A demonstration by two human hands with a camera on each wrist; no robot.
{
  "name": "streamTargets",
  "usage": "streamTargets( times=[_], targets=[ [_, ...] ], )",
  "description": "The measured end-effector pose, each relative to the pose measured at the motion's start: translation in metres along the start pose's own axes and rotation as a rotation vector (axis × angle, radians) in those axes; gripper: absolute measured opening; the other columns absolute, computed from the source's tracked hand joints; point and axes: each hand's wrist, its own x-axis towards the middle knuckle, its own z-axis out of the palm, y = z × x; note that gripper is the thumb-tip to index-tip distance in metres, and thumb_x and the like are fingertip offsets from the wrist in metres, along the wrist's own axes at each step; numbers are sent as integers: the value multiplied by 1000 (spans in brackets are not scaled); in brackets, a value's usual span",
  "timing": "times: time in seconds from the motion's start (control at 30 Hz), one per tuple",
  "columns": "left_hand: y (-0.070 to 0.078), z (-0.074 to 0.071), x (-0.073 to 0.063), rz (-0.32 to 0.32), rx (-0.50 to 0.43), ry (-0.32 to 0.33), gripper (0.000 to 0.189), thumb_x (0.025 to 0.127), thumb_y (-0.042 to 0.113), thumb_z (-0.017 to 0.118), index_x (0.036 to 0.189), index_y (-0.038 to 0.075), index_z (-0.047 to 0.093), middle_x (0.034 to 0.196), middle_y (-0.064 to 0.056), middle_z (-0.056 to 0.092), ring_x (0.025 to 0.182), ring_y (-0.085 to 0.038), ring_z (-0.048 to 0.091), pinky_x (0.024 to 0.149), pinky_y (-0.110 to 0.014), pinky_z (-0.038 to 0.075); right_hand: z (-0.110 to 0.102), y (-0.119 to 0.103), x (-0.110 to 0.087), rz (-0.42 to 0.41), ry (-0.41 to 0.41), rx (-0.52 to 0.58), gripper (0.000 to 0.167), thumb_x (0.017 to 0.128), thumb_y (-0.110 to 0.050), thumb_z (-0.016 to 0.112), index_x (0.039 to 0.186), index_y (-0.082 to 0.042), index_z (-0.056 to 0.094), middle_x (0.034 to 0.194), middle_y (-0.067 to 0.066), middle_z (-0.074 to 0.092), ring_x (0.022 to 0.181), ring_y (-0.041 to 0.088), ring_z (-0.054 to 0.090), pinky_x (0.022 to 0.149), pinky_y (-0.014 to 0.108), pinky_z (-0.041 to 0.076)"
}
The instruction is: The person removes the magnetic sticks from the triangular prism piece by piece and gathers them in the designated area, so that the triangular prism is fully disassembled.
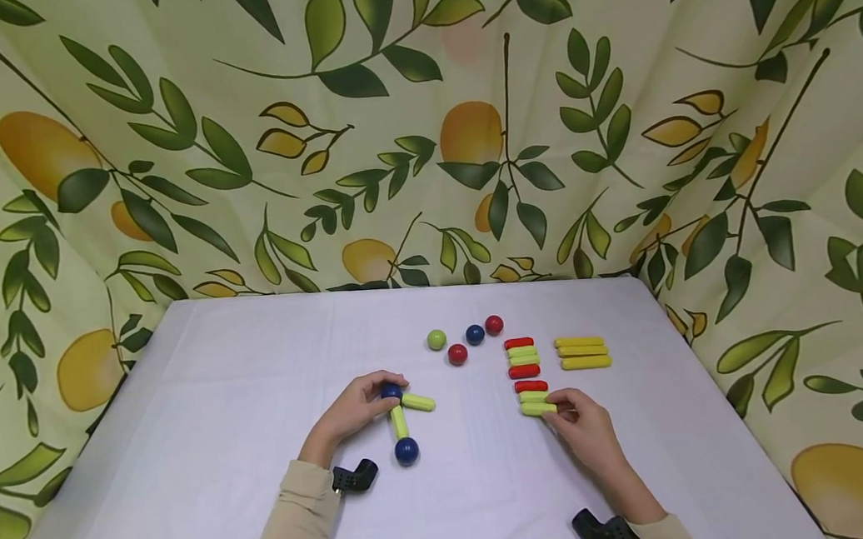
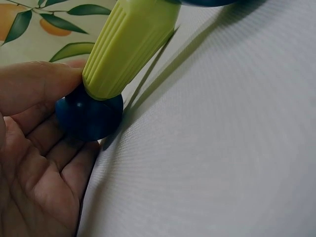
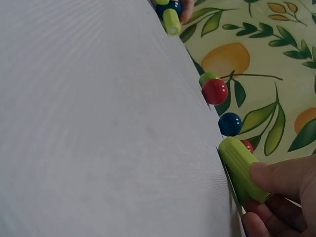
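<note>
My left hand (image 1: 357, 407) grips a dark blue ball (image 1: 391, 391) that joins two light green ribbed sticks. One stick (image 1: 418, 402) points right with a free end; the other (image 1: 400, 424) runs toward me to a second blue ball (image 1: 407, 451). In the left wrist view, thumb and fingers wrap the blue ball (image 2: 90, 121) at the end of a green stick (image 2: 129, 52). With thumb and fingertips, my right hand (image 1: 592, 435) pinches a loose green stick (image 1: 536, 409) at the near end of a column of sticks. The right wrist view shows this green stick (image 3: 241, 168) by its thumb.
Beyond the pinched stick lie red sticks (image 1: 525, 371) and green sticks (image 1: 523, 361). Three yellow sticks (image 1: 585, 363) lie right of them. Loose balls sit farther back: green (image 1: 436, 339), blue (image 1: 475, 335) and two red balls (image 1: 457, 354). A leaf-patterned curtain (image 1: 410, 179) surrounds the white table (image 1: 272, 356).
</note>
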Motion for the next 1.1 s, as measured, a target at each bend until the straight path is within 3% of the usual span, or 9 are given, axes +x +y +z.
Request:
streamTargets(
  times=[0.3, 0.47, 0.63, 0.87, 1.1],
  targets=[
    [-1, -1, 0, 16, 10, 7, 30, 90, 1, 58, 119, -6, 58, 125, -21, 59, 131, -36, 42, 114, -43, 26, 5, 9, 7, -35, 62, -66, 27, 78, -7, 76, 100, -2, 61, 94, 9, 59, 83, 18, 59, 69, 19, 52],
    [-2, -1, 0, 20, 7, -1, 30, 90, 1, 58, 119, -7, 58, 125, -21, 59, 131, -36, 42, 114, -43, 26, 3, 6, 6, -19, 68, -62, 38, 78, -9, 76, 110, -1, 57, 104, 12, 57, 92, 24, 58, 81, 35, 54],
    [-2, 0, 1, 13, 5, -5, 30, 91, 1, 58, 119, -6, 58, 125, -21, 58, 132, -35, 42, 114, -43, 25, 2, -5, 3, -60, 87, -30, 43, 79, -8, 74, 117, 0, 54, 113, 15, 56, 105, 28, 56, 91, 46, 51],
    [-1, -1, 2, 4, 14, 13, 29, 91, 2, 58, 119, -5, 58, 125, -20, 59, 131, -35, 43, 114, -45, 27, 12, -35, 13, -101, 19, 43, 43, 80, -11, 75, 118, -3, 55, 117, 11, 59, 108, 27, 57, 93, 46, 51],
    [-1, 0, 1, -5, 0, 6, 29, 91, 2, 58, 120, -5, 58, 125, -20, 59, 131, -35, 42, 114, -44, 26, 37, -64, 24, -150, -106, 204, 40, 81, -9, 73, 118, -7, 57, 118, 10, 63, 108, 27, 59, 95, 44, 50]
  ],
)
